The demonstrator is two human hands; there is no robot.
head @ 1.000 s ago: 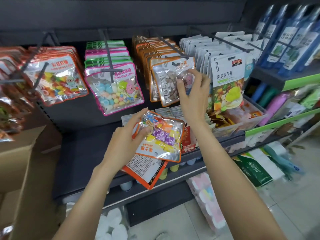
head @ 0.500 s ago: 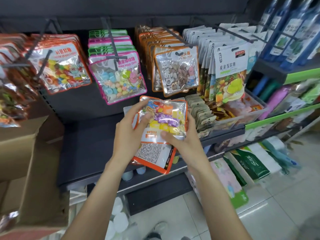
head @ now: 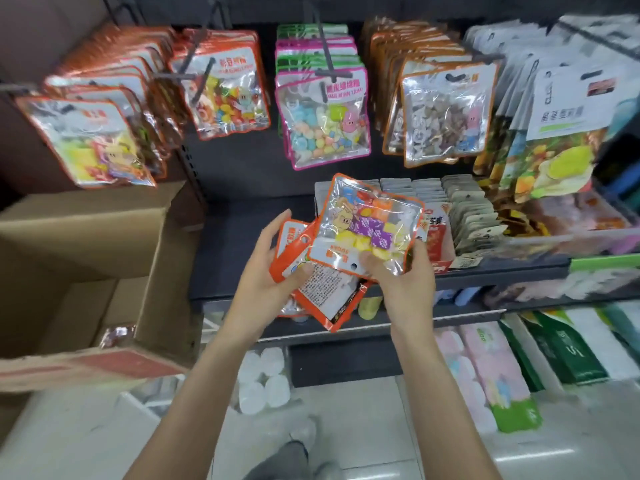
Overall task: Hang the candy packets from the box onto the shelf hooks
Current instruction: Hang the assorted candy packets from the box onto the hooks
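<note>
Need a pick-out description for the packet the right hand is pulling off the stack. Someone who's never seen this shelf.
Find the dark shelf ledge below the hanging rows; both hands meet in front of it. The right hand pinches the top packet, tilted and upside down, hang hole toward the person. Its clear front shows purple and yellow cubes, unlike the printed packet backs in the left hand.

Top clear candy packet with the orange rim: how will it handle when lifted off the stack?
The clear orange-rimmed candy packet probably flexes: its film looks wrinkled. Glossy plastic suggests slippery. Loose wrapped candies inside may shift, so the right hand pinching one edge could let it sag.
</note>
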